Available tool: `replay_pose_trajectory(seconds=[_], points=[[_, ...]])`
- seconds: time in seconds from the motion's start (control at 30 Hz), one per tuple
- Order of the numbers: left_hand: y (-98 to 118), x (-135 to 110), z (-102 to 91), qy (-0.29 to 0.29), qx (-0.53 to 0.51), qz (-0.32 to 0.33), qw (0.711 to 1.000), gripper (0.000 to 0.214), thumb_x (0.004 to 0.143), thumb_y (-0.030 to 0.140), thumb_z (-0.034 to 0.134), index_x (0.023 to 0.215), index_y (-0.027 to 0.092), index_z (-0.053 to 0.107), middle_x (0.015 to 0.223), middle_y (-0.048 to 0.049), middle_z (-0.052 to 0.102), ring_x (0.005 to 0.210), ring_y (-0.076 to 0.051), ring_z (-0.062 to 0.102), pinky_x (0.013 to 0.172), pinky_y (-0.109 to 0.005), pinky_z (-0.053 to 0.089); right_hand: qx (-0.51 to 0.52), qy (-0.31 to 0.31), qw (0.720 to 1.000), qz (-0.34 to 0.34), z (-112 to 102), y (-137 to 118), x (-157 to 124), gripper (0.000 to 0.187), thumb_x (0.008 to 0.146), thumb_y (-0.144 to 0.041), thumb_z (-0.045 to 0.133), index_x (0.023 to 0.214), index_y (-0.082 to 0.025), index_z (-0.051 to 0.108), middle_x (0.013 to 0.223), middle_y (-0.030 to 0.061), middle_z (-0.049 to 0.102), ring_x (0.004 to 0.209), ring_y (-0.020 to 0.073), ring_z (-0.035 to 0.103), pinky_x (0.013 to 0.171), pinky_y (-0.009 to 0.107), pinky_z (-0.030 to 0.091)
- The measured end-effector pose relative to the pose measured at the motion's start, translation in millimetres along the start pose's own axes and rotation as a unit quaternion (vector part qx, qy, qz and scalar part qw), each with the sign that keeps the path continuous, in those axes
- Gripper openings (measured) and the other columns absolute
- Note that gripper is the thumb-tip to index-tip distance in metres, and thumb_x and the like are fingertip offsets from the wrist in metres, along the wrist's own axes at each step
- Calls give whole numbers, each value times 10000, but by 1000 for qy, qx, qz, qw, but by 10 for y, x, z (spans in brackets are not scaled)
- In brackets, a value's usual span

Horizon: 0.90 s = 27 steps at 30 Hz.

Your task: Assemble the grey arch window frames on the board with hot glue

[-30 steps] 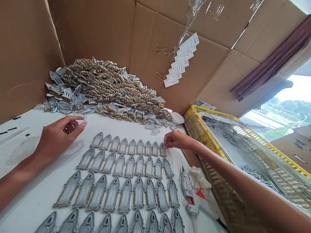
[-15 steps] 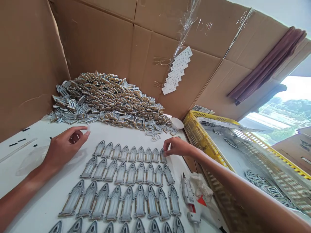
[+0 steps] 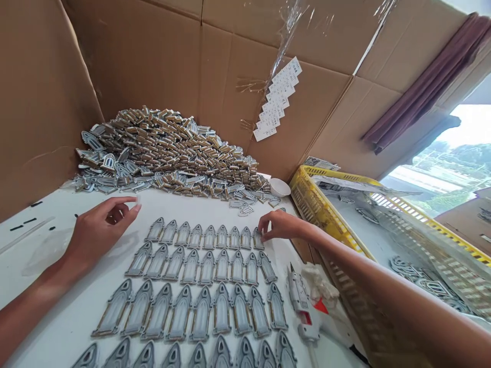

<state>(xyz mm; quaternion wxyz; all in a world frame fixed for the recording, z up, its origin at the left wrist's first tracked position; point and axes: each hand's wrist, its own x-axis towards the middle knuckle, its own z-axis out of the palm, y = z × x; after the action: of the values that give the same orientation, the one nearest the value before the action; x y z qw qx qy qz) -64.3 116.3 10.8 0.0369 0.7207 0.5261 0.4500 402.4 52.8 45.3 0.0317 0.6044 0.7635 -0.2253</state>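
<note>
Both arms (image 3: 42,287) extend forward, left fingers (image 3: 121,201) curled inward, right fingers (image 3: 265,219) bent downward.

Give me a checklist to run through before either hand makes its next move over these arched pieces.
1. Right hand at the right-end piece of the farthest row: ok; whether the fingers grip it, cannot tell.
2. Left hand clear of the rows: ok, held to their left.
3. Left fingertips empty: cannot tell, too small and blurred.
4. Second row from the back aligned: not ok, its right-end piece leans out of line with its neighbour.
5. Glue gun apart from the rows: ok, lying to their right.
6. Nearest row wholly visible: not ok, cut off by the picture's bottom edge.
</note>
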Motion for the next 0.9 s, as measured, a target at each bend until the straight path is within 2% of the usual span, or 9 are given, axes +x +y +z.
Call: replay_pose_trajectory(seconds=[0.23,0.37,0.47,0.53,0.57,0.63,0.7,0.77,0.9], points=[[131,-52,18,-29,-27,78,996,329,918,509,691,1046,226,798,725,32,644,583,-130,546,651,-280,482,-20,8,1000,0,101,8,14,213,813,-348,864,1004,-258,831,1034,34,836,901,245,744,776,325,471],[267,-107,27,-51,-48,103,992,288,902,501,711,980,238,798,853,-5,720,578,-124,603,591,-270,525,-19,37,999,-31,108,-37,20,120,796,-263,865,908,-242,829,931,30,830,775,207,718,695,300,443],[417,-184,48,-98,-126,30,987,281,874,495,748,944,226,788,963,-47,785,666,-157,697,563,-258,548,-10,93,993,-72,72,-176,17,82,876,-235,788,948,-220,822,892,39,806,701,168,673,677,293,435],[548,-258,54,-169,-206,-64,962,349,870,528,769,1008,208,785,808,-38,781,624,-177,696,502,-250,526,6,136,985,-104,44,-343,-18,148,968,-293,716,1050,-213,809,930,44,790,696,145,653,698,290,458],[618,-300,54,-203,-237,-98,945,385,875,543,772,1042,197,782,710,-22,755,572,-174,670,470,-245,503,17,159,979,-124,36,-443,-50,187,1005,-329,686,1096,-211,800,954,46,781,705,137,649,711,285,473],[755,-386,49,-255,-269,-108,922,392,881,536,786,1050,183,785,622,-1,715,515,-155,626,461,-235,477,43,209,960,-182,39,-653,-139,213,1042,-358,663,1133,-212,788,966,41,760,715,122,639,710,266,492],[870,-466,46,-289,-273,-67,915,324,887,489,802,1014,190,800,675,-1,732,535,-134,628,502,-227,490,62,277,916,-284,71,-845,-246,191,1057,-337,672,1103,-196,792,937,40,743,683,109,621,670,252,490],[954,-534,51,-319,-273,-22,907,249,905,440,802,1009,214,813,755,2,751,578,-120,642,540,-216,506,48,316,878,-357,127,-992,-346,163,1069,-298,673,1079,-186,791,932,42,737,717,115,647,681,255,498],[1047,-627,76,-365,-274,34,889,130,943,353,786,1027,258,817,845,24,757,625,-95,634,562,-185,510,-10,330,852,-406,256,-1126,-455,165,1086,-293,658,1104,-176,773,931,45,728,791,136,682,704,270,505]])
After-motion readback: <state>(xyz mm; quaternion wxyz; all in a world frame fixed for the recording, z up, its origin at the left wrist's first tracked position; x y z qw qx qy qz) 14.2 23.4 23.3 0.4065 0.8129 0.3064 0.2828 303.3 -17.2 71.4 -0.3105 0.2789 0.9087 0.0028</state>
